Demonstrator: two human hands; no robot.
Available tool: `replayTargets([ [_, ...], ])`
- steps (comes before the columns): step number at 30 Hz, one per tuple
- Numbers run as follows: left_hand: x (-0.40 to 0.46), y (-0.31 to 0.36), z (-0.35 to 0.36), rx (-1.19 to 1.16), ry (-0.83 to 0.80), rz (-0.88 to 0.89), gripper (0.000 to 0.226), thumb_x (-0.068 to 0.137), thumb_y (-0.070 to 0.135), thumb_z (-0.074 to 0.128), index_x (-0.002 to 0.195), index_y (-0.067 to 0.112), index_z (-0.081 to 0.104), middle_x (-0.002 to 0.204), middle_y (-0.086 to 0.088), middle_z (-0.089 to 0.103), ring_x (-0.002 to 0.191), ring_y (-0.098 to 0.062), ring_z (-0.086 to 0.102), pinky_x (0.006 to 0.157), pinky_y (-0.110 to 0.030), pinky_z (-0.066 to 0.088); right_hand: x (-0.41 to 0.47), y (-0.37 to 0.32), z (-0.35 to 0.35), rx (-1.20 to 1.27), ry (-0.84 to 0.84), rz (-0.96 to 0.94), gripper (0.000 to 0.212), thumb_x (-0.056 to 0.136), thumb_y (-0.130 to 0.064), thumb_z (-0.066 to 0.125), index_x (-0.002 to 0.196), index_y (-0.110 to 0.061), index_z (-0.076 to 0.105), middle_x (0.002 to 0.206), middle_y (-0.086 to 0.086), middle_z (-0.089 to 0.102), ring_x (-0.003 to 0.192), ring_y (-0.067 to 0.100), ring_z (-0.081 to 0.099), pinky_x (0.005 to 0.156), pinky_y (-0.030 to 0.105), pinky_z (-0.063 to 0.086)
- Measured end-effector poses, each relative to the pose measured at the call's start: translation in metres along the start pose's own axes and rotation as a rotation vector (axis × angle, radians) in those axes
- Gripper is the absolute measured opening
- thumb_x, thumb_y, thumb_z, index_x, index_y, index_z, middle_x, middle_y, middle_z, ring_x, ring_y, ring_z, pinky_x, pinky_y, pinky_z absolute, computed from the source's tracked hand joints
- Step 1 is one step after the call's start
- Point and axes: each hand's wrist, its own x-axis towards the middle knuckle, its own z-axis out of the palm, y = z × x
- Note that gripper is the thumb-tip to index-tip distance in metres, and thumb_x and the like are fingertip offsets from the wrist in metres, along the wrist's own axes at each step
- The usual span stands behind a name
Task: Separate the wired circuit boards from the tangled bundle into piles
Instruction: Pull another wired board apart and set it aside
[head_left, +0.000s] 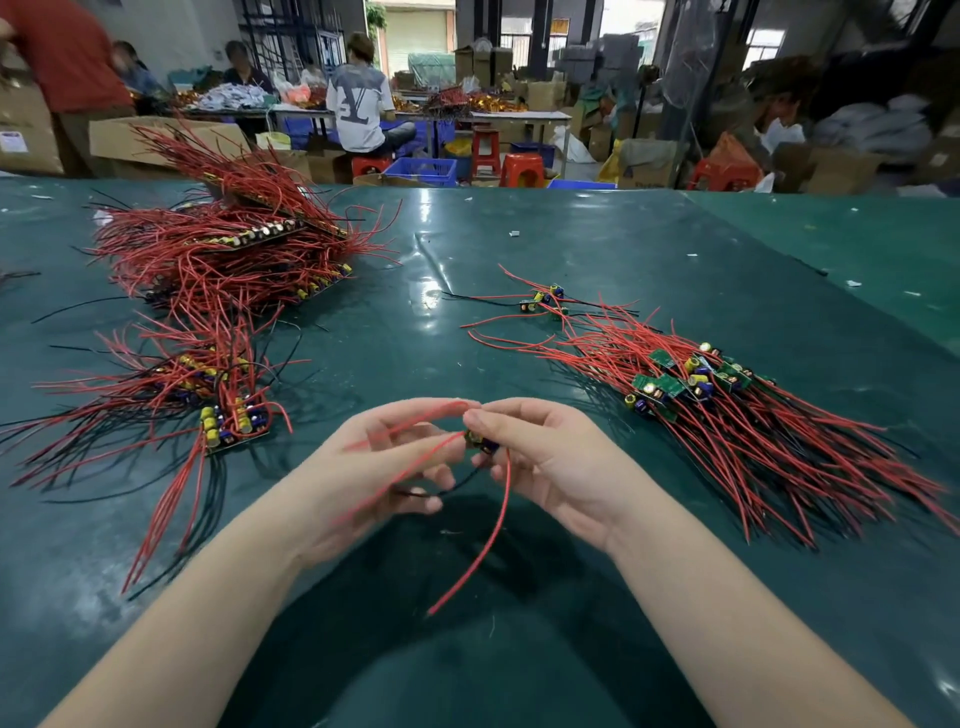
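Above the dark green bench (519, 270), the right hand (545, 457) pinches a small wired circuit board (480, 441); the left hand's (374, 467) grip curls around its red wires (415, 426), between two red-wired piles.

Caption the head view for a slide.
Both hands, left and right, hold one wired circuit board above the green table.

Two hands (374, 457), four wire-and-board heaps (727, 405), three red stools (522, 170).
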Motion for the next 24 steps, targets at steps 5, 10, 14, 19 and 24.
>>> replayTargets([
  [5, 0.001, -0.003, 0.0, 0.254, 0.154, 0.172, 0.022, 0.069, 0.024, 0.074, 0.09, 0.018, 0.077, 0.076, 0.0, 0.07, 0.059, -0.006, 0.059, 0.049, -0.018, 0.047, 0.001, 0.002, 0.0, -0.014, -0.039, -0.032, 0.01, 0.085, -0.004, 0.067, 0.081, -0.005, 0.076, 0.07, 0.002, 0.069, 0.054, 0.003, 0.058, 0.059, 0.014, 0.05],
  [10, 0.003, -0.005, -0.002, 0.243, 0.157, 0.229, 0.018, 0.084, 0.005, 0.066, 0.099, 0.01, 0.074, 0.098, -0.012, 0.074, 0.086, -0.023, 0.069, 0.073, -0.029, 0.057, 0.003, 0.002, 0.003, 0.099, 0.005, 0.001, 0.018, 0.086, -0.007, 0.066, 0.072, -0.005, 0.078, 0.08, 0.016, 0.057, 0.058, 0.009, 0.058, 0.057, 0.013, 0.05],
  [14, 0.002, -0.004, 0.002, 0.362, 0.167, 0.293, 0.028, 0.076, 0.006, 0.074, 0.104, 0.009, 0.072, 0.101, -0.009, 0.074, 0.094, -0.027, 0.069, 0.089, -0.036, 0.055, 0.005, 0.003, 0.003, 0.202, 0.054, 0.043, 0.022, 0.086, -0.01, 0.067, 0.066, -0.005, 0.076, 0.068, 0.006, 0.069, 0.053, 0.008, 0.062, 0.053, 0.013, 0.051],
  [19, 0.005, -0.005, 0.007, 0.484, 0.323, 0.44, 0.01, 0.079, 0.009, 0.074, 0.088, 0.011, 0.075, 0.086, -0.004, 0.074, 0.078, -0.014, 0.069, 0.075, -0.024, 0.054, 0.004, 0.005, 0.003, 0.15, -0.022, 0.076, 0.015, 0.085, -0.012, 0.067, 0.077, -0.008, 0.078, 0.078, 0.004, 0.069, 0.057, 0.003, 0.059, 0.055, 0.012, 0.049],
  [24, 0.006, -0.006, 0.008, 0.508, 0.417, 0.439, 0.013, 0.082, 0.004, 0.071, 0.083, 0.016, 0.076, 0.081, 0.004, 0.076, 0.077, -0.012, 0.071, 0.075, -0.023, 0.056, 0.001, 0.003, 0.001, 0.142, -0.109, 0.082, 0.023, 0.083, 0.007, 0.064, 0.094, -0.009, 0.075, 0.08, 0.006, 0.065, 0.061, 0.007, 0.061, 0.06, 0.016, 0.051],
])
